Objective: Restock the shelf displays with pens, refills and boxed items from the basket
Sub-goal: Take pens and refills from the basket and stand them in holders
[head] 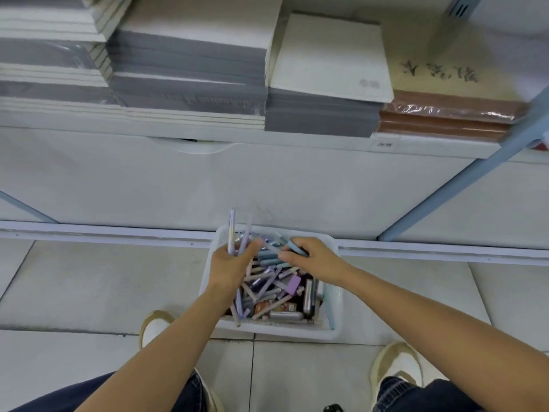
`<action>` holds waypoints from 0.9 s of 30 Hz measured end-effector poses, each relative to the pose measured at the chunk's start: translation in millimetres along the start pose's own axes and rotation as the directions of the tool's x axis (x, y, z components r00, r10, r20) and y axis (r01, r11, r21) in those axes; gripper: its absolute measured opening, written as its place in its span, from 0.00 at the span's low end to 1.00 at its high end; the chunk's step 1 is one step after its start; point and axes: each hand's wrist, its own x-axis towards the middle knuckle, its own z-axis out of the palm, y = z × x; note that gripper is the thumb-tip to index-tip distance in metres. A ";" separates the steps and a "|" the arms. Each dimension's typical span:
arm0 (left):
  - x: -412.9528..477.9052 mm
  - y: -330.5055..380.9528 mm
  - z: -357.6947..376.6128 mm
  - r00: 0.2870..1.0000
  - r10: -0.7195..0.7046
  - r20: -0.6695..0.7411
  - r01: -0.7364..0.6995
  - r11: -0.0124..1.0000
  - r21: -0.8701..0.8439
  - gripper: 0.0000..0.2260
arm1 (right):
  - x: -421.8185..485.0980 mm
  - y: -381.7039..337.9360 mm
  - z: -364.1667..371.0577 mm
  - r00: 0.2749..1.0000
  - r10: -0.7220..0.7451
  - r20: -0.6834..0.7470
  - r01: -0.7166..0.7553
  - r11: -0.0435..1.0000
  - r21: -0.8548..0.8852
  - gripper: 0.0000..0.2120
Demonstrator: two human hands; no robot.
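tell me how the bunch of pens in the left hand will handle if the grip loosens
The pens look like slim, smooth plastic barrels, so they would probably slide against each other and fan out of the left hand. They seem stiff and light, since they stick out straight beyond the fingers. Dropped, they would likely land in the basket below.

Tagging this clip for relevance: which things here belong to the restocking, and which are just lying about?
Job: white basket, loose pens, purple pens in left hand, blue pen pinched by right hand.
Idle: grey notebook stacks, brown book stack, shelf label.
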 end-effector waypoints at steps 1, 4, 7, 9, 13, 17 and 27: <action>-2.6 12.6 4.2 1.000 -0.009 0.008 0.010 0.998 -0.062 0.11 | 1.2 -14.4 -4.8 0.999 -0.032 -0.017 0.033 0.999 0.024 0.09; -13.7 55.5 12.7 0.996 0.085 0.021 -0.078 0.975 -0.206 0.17 | 1.5 -56.4 -14.8 0.993 -0.113 -0.022 0.114 0.992 0.054 0.12; -28.0 102.1 12.4 0.964 0.266 -0.013 -0.261 0.931 -0.254 0.21 | -5.9 -98.1 -28.6 0.984 -0.172 -0.042 0.174 0.982 0.065 0.16; -38.3 130.8 6.8 0.917 0.394 -0.062 -0.398 0.890 -0.224 0.21 | -15.0 -127.3 -42.9 0.975 -0.204 -0.093 0.214 0.970 0.115 0.16; -65.9 176.6 -3.9 0.839 0.544 -0.002 -0.535 0.825 -0.184 0.16 | -38.5 -189.3 -72.6 0.902 -0.353 -0.250 0.372 0.928 0.029 0.16; -103.2 217.2 -0.7 0.760 0.620 0.195 -0.591 0.784 -0.188 0.11 | -66.3 -248.3 -94.6 0.792 -0.500 -0.351 0.505 0.859 -0.084 0.15; -155.2 302.9 23.3 0.636 0.718 0.284 -0.730 0.679 -0.080 0.16 | -111.9 -308.4 -142.6 0.585 -0.576 -0.571 0.700 0.714 -0.002 0.09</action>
